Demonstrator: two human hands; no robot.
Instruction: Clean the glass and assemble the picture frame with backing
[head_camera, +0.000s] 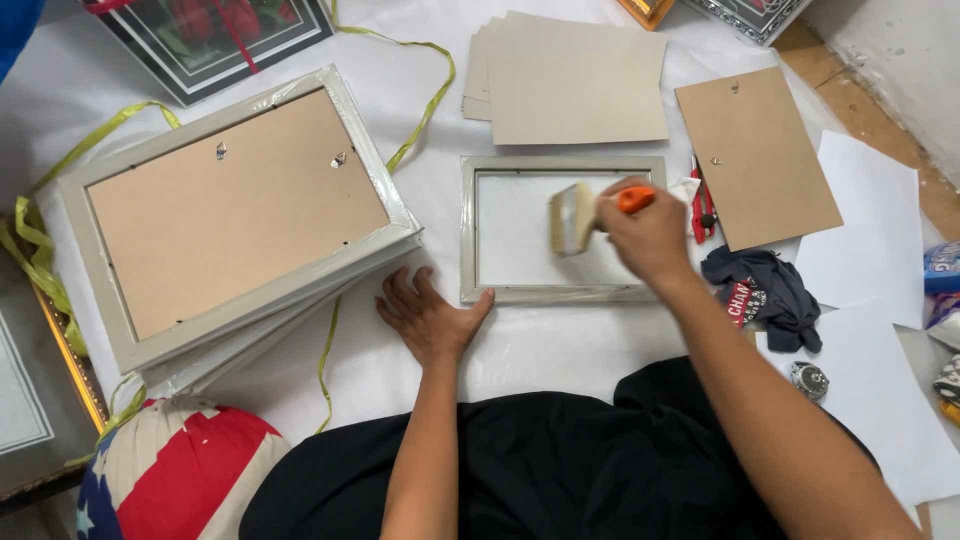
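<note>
An empty grey picture frame (562, 164) lies face down on the white sheet in front of me, its glass showing. My right hand (645, 235) grips a wide paintbrush (573, 218) with an orange handle, its bristles blurred over the glass. My left hand (430, 318) lies flat on the sheet with fingers spread, its thumb touching the frame's lower left corner.
A stack of wrapped grey frames (235, 215) with brown backing sits at left. Beige card sheets (570, 80) lie behind the frame, a brown backing board (757, 155) at right, beside red pliers (703, 205) and a dark cloth (765, 290). Green ribbon (425, 105) trails around.
</note>
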